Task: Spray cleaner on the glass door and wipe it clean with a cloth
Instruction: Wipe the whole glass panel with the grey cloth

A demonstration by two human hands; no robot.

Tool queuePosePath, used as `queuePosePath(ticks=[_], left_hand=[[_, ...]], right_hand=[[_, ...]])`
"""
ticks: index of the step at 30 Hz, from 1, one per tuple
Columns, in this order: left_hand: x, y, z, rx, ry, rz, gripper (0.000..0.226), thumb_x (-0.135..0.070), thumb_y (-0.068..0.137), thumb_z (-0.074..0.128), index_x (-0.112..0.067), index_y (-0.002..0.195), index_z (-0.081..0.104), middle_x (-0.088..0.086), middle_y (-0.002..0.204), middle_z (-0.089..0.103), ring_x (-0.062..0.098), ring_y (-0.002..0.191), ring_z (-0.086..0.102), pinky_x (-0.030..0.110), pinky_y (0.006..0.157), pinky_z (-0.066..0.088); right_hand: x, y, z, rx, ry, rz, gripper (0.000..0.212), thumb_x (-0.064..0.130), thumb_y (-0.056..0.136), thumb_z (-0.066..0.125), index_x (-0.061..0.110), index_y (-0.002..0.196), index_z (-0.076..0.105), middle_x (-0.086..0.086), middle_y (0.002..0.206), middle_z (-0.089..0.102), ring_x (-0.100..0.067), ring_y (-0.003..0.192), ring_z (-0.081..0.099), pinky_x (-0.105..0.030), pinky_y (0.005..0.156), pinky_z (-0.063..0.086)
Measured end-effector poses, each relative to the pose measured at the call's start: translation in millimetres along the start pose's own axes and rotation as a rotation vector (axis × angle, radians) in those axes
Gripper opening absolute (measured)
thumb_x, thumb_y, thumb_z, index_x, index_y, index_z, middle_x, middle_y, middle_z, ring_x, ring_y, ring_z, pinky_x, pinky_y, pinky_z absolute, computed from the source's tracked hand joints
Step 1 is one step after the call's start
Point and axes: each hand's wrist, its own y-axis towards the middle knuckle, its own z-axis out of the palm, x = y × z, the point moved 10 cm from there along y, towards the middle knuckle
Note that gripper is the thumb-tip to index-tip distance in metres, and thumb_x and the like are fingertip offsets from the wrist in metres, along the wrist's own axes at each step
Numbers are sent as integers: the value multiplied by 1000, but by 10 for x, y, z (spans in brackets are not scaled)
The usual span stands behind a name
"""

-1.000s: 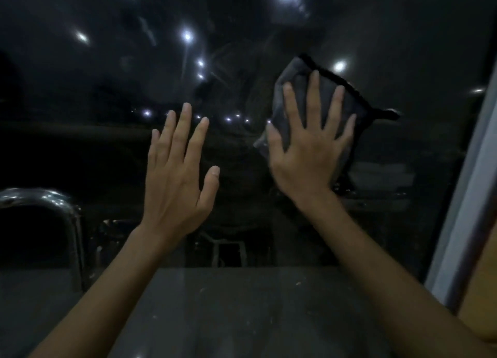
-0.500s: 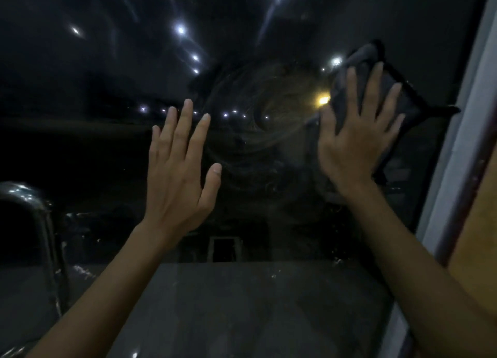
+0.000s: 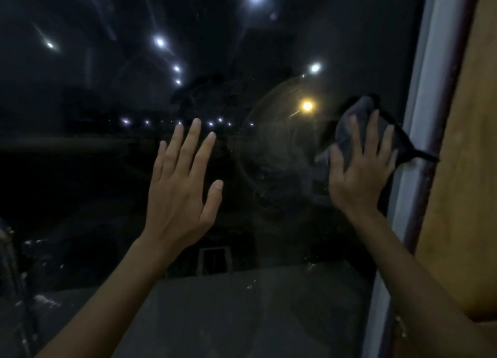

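Forearms reach up from 6 o'clock. The left hand is spread wide, fingers straight, holding nothing; whether it touches the dark glass door I cannot tell. The right hand, fingers straight and splayed, presses a grey cloth with black edging flat onto that door. The cloth lies at 12 o'clock from that palm, its long axis running 11 to 4 o'clock, its black corner tail touching the pale door frame at 3 o'clock. With the frame blocking that side, the next stroke likely goes toward 9 o'clock, across the faint circular smear between the hands.
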Motion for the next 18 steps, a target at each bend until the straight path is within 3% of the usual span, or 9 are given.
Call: queuePosePath(ticks=[3,7,9,11,16,18], left_hand=[[-85,32,37,-4,-14,-11,66,-38,89,38,-10,148,27,10,159,14,24,148,4,39,120,-1],[-327,41,185,18,-20,39,66,-38,90,38,-11,148,27,11,159,14,25,148,5,41,120,1],[-398,13,234,26,-27,50,66,-38,90,38,-11,148,27,11,159,14,25,148,5,41,120,1],[-384,-24,245,32,-17,51,65,-38,90,38,-10,148,28,11,159,15,25,148,5,41,120,2],[-280,-29,191,13,30,32,65,-37,89,39,-10,147,30,11,158,16,26,147,6,41,120,2],[-295,-37,213,8,27,15,65,-37,88,39,-10,147,30,12,158,15,27,147,5,41,120,1]], right_hand=[[337,173,-3,-32,-4,38,64,52,94,31,30,153,20,-3,163,11,-36,149,5,-63,115,7],[760,-563,192,26,-24,-339,63,47,92,44,29,150,27,-7,160,20,-38,147,13,-59,114,9],[560,-865,206,35,-39,-395,59,47,92,43,30,147,31,-5,158,24,-37,145,17,-50,112,17],[260,-886,187,38,-36,-330,56,47,92,41,31,146,32,-4,157,24,-35,145,17,-48,110,19],[-30,-150,-18,-63,102,42,58,47,96,35,28,150,29,-5,160,21,-34,148,11,-62,114,12],[93,-11,-19,-72,80,48,59,49,96,34,28,151,28,-4,161,18,-34,149,8,-61,115,8]])
